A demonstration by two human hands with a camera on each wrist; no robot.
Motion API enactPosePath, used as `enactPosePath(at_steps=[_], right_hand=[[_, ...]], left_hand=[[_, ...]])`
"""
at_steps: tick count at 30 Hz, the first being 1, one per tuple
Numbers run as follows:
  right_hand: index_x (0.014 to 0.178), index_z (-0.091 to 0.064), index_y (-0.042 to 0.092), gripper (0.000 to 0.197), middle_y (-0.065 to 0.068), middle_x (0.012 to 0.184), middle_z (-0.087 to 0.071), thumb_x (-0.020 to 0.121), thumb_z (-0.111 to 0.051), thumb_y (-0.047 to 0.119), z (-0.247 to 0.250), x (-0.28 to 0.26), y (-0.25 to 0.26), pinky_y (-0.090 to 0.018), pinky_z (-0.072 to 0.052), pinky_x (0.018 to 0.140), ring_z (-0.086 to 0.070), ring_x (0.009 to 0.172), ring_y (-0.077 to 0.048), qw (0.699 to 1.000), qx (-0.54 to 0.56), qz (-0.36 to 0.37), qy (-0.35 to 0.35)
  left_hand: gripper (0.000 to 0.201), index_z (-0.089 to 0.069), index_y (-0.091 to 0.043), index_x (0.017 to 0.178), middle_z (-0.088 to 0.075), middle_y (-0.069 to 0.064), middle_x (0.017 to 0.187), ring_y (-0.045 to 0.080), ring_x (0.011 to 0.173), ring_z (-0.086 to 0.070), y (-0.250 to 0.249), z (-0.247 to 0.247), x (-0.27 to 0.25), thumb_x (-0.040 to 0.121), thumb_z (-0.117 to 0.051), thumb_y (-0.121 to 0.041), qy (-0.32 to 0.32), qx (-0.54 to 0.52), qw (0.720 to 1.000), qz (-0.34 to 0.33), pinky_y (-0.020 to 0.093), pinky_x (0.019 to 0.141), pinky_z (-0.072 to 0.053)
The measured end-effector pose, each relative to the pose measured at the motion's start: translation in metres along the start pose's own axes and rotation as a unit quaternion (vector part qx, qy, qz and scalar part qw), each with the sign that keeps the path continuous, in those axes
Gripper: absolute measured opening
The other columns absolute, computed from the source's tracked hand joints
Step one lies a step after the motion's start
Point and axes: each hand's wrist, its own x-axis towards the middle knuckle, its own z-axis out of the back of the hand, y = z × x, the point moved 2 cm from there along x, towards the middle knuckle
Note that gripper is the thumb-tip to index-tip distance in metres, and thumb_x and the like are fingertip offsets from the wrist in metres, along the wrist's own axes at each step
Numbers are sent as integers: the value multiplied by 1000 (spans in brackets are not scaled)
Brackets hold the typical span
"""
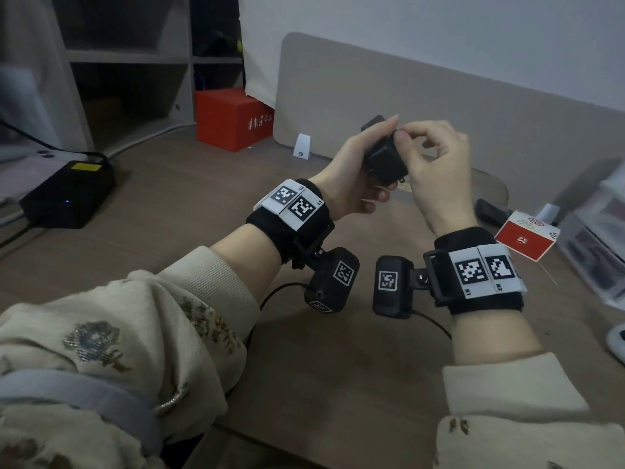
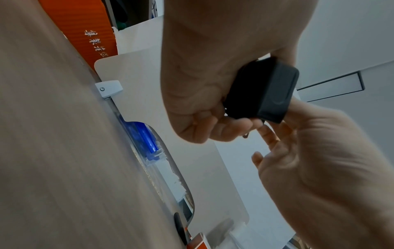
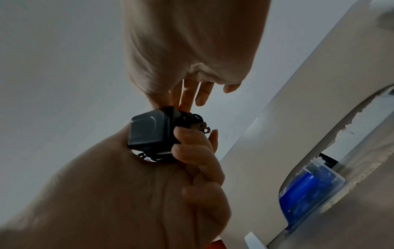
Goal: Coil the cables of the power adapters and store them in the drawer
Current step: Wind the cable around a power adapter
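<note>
A black power adapter point(image 1: 385, 157) is held up above the wooden desk point(image 1: 169, 211), and my left hand point(image 1: 355, 167) grips it with fingers curled round its body. My right hand point(image 1: 406, 135) pinches with thumb and forefinger at the adapter's upper end. In the left wrist view the adapter point(image 2: 264, 94) sits against my left palm point(image 2: 202, 101), with the right hand point(image 2: 309, 168) below it. The right wrist view shows loops of thin black cable point(image 3: 192, 118) bunched against the adapter point(image 3: 149, 133), touched by my right fingers point(image 3: 187, 96). How much cable is loose is hidden.
A beige divider panel point(image 1: 439, 106) runs along the desk's back. A red box point(image 1: 233, 120) stands at the back left and a black box with a blue light point(image 1: 67, 194) at the far left. Clear plastic drawers point(image 1: 595, 238) and a small red flag point(image 1: 526, 238) are at the right.
</note>
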Motion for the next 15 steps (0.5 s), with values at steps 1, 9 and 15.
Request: enactPosePath(at_steps=[1, 9, 15], right_hand=[[91, -66, 20, 6, 5, 94, -60, 94, -61, 23, -1, 0, 1, -5, -35, 75, -47, 90, -2, 999, 27, -17, 11], [88, -67, 13, 8, -13, 108, -57, 93, -64, 19, -6, -3, 7, -12, -45, 59, -56, 77, 1, 967, 221, -123, 4], [87, -64, 7, 5, 1, 73, -58, 90, -67, 10, -4, -7, 10, -11, -43, 56, -51, 55, 8, 966, 229, -120, -9]], left_hand=[[48, -53, -19, 102, -51, 0, 66, 15, 54, -44, 0, 0, 0, 92, -41, -64, 0, 2, 1000, -3, 26, 54, -28], [46, -53, -15, 97, -50, -1, 65, 13, 51, -41, 0, -2, 1, 93, -43, -60, -14, -20, 999, -25, 24, 50, -28], [47, -52, -14, 104, -48, 0, 65, 14, 50, -39, -1, 0, 1, 92, -43, -59, -21, -21, 999, -21, 24, 50, -27]])
